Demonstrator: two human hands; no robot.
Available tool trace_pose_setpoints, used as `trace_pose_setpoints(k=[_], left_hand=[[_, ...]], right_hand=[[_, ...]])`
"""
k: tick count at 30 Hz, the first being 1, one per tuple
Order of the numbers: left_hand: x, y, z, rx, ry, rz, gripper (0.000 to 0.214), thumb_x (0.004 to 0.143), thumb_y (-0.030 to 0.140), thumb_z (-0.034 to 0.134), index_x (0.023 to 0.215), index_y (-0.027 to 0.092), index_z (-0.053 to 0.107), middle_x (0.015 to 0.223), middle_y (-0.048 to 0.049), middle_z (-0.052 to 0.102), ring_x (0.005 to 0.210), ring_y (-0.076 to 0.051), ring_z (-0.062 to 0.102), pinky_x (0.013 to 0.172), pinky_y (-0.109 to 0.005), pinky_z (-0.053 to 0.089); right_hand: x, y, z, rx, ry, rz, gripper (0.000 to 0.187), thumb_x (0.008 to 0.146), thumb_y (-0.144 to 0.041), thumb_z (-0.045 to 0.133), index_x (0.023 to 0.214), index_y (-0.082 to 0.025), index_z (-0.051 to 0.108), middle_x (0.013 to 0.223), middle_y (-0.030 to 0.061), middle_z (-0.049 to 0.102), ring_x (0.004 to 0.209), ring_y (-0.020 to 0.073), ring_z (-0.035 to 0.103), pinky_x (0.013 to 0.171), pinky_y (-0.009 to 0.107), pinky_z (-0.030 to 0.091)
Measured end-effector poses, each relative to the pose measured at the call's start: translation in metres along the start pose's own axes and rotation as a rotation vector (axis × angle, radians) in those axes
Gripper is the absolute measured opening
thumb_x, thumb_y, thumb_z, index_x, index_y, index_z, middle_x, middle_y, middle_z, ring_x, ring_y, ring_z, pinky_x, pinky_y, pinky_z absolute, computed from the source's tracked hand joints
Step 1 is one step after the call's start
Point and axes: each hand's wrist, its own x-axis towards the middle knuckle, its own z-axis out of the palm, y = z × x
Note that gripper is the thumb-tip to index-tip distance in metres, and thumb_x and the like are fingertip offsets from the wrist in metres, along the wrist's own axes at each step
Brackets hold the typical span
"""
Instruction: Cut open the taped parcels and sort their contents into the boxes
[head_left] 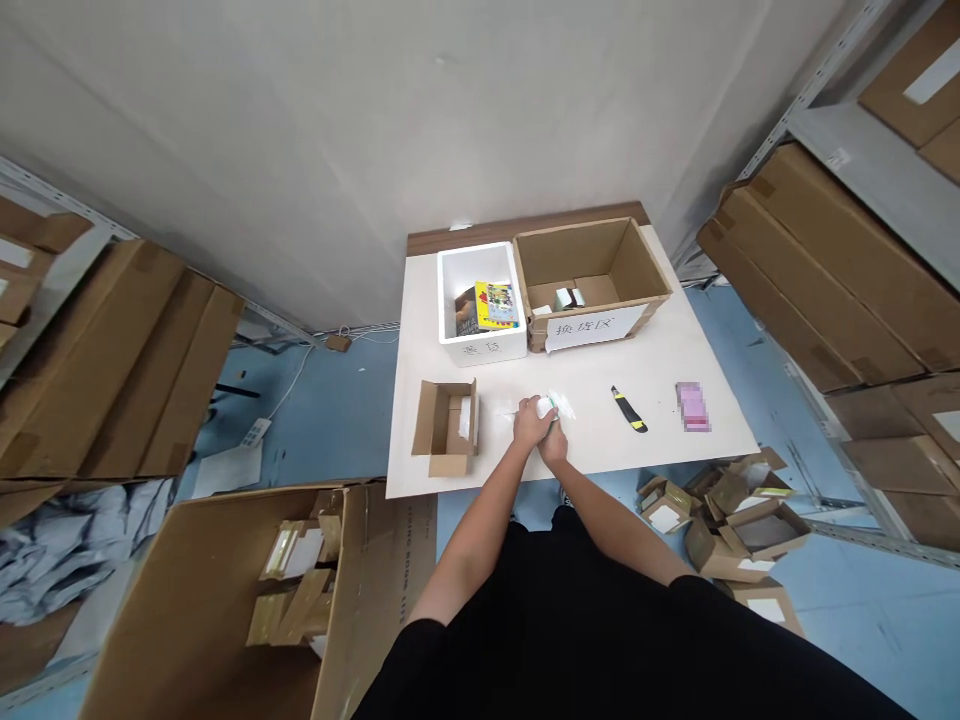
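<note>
My left hand [531, 424] and my right hand [554, 444] are close together at the front middle of the table, fingers closed on a small white and green packet [545, 406]. Its exact kind is too small to make out, and my fingers partly hide it. Left of my hands stands a small open cardboard box [439, 432], flaps up, with something white inside. To the right lies a black and yellow utility knife [629, 410]. Farther right is a pink item [692, 407], blurred by pixels.
Behind my hands stand a white foam box [480, 350] holding books [495, 304] and a larger cardboard box [592, 235] with a few small things. A huge open carton [202, 590] is at lower left. Small cartons [742, 530] lie right of the table. Shelves flank both sides.
</note>
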Motion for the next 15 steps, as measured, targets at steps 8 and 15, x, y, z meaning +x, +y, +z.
trace_pose_setpoints(k=[8, 15], left_hand=[[0.023, -0.016, -0.028, 0.174, -0.190, 0.418, 0.058, 0.077, 0.028, 0.086, 0.134, 0.025, 0.072, 0.157, -0.0108, 0.056, 0.151, -0.035, 0.046, 0.121, -0.045, 0.044], [0.022, -0.011, -0.048, 0.182, -0.163, 0.380, 0.073, 0.083, 0.023, 0.077, 0.154, 0.024, 0.059, 0.144, -0.0106, 0.067, 0.128, -0.027, 0.066, 0.112, -0.038, 0.052]], right_hand=[[0.006, 0.038, -0.051, -0.007, -0.101, -0.311, 0.084, 0.084, -0.027, 0.067, 0.164, -0.023, 0.040, 0.165, 0.0129, 0.049, 0.142, 0.0283, 0.058, 0.113, 0.044, 0.052], [0.035, -0.003, -0.062, 0.044, -0.155, -0.355, 0.060, 0.082, -0.022, 0.067, 0.142, -0.024, 0.061, 0.137, 0.0067, 0.071, 0.120, 0.0234, 0.070, 0.102, 0.037, 0.056]])
